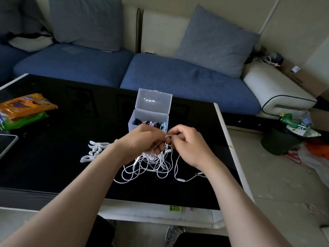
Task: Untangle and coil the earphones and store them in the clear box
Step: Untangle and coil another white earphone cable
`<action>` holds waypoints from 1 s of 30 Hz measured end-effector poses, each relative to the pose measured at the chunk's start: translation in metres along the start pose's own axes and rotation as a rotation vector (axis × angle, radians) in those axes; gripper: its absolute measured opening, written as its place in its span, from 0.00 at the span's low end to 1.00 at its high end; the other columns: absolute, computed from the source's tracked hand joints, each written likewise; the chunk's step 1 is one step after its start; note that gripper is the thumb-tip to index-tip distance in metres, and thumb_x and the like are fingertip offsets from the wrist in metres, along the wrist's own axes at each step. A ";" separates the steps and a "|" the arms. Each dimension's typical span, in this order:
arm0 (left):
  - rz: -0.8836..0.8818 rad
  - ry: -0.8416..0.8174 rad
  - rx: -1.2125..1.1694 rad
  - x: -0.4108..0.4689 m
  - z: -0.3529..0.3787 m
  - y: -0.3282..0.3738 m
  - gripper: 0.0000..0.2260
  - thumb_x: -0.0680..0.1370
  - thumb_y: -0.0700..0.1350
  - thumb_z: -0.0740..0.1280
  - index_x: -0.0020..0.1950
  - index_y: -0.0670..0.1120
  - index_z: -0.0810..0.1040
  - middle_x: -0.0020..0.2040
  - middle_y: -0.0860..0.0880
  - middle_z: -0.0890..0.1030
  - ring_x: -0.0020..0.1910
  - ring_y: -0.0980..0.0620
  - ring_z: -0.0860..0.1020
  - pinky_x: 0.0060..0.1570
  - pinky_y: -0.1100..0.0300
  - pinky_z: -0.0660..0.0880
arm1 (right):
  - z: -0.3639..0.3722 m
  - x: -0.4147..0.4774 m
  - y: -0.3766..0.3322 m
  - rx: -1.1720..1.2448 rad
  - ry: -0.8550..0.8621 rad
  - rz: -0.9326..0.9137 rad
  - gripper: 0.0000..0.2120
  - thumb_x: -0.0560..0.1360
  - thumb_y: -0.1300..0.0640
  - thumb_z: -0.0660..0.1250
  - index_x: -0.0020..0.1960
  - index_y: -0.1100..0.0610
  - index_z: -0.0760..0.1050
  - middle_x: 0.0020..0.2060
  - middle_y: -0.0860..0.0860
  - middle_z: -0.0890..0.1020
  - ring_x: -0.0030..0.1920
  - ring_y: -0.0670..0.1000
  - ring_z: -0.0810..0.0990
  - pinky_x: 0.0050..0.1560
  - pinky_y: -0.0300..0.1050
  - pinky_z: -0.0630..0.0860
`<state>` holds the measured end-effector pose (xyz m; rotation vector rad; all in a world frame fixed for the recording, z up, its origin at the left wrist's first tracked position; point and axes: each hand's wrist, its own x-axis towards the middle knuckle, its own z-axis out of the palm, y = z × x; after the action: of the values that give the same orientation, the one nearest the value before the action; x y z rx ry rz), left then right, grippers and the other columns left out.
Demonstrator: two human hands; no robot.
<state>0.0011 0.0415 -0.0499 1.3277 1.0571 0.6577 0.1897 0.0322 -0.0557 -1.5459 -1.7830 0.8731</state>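
White earphones (151, 157) tangle at frame ctr on black table (53, 172), below both hands. L hand (142, 139) curled, grips the bunch; R hand (188, 145) pinches one strand beside it. Free plug end (199, 173) trails lower right, nearer R. Open clear box (148, 120) just behind.

White earphones (151, 164) on a glossy black table (71, 157); orange and green packets (25, 111); blue sofa (178, 81).

1 clear box (142, 115), 2 snack pkts (26, 105).
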 end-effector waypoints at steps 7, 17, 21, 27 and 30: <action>-0.038 -0.036 0.028 -0.001 -0.006 -0.007 0.10 0.85 0.43 0.65 0.54 0.38 0.84 0.40 0.44 0.81 0.36 0.53 0.78 0.37 0.60 0.73 | -0.010 0.005 0.008 0.153 0.075 0.027 0.09 0.76 0.52 0.66 0.42 0.51 0.83 0.26 0.45 0.74 0.30 0.45 0.70 0.37 0.46 0.68; 0.109 0.022 -0.395 0.002 -0.003 -0.003 0.10 0.84 0.33 0.66 0.64 0.35 0.79 0.50 0.42 0.85 0.38 0.53 0.80 0.39 0.64 0.77 | -0.001 0.010 0.023 0.037 0.017 0.051 0.08 0.82 0.47 0.71 0.46 0.47 0.85 0.33 0.54 0.82 0.31 0.44 0.75 0.37 0.44 0.70; 0.133 0.163 -0.310 0.007 -0.003 -0.006 0.10 0.82 0.33 0.69 0.63 0.37 0.81 0.50 0.45 0.88 0.38 0.53 0.82 0.41 0.61 0.78 | 0.007 0.004 0.019 0.016 -0.160 0.114 0.09 0.82 0.48 0.70 0.45 0.48 0.86 0.28 0.49 0.81 0.30 0.48 0.75 0.37 0.46 0.70; 0.165 0.298 -0.107 0.011 -0.007 -0.013 0.16 0.80 0.29 0.68 0.67 0.37 0.79 0.55 0.47 0.88 0.52 0.49 0.88 0.42 0.65 0.80 | 0.009 -0.006 -0.005 -0.055 -0.271 0.071 0.10 0.82 0.49 0.70 0.46 0.50 0.87 0.29 0.49 0.81 0.25 0.46 0.74 0.29 0.40 0.71; 0.172 0.322 0.100 0.013 -0.009 -0.018 0.17 0.80 0.27 0.65 0.67 0.38 0.79 0.55 0.47 0.88 0.50 0.53 0.88 0.40 0.66 0.79 | 0.010 -0.010 -0.013 0.041 -0.306 0.071 0.11 0.82 0.55 0.69 0.45 0.55 0.87 0.28 0.53 0.80 0.25 0.50 0.75 0.27 0.40 0.71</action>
<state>-0.0050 0.0539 -0.0698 1.4409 1.2547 0.9832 0.1760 0.0204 -0.0516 -1.5211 -1.9137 1.2287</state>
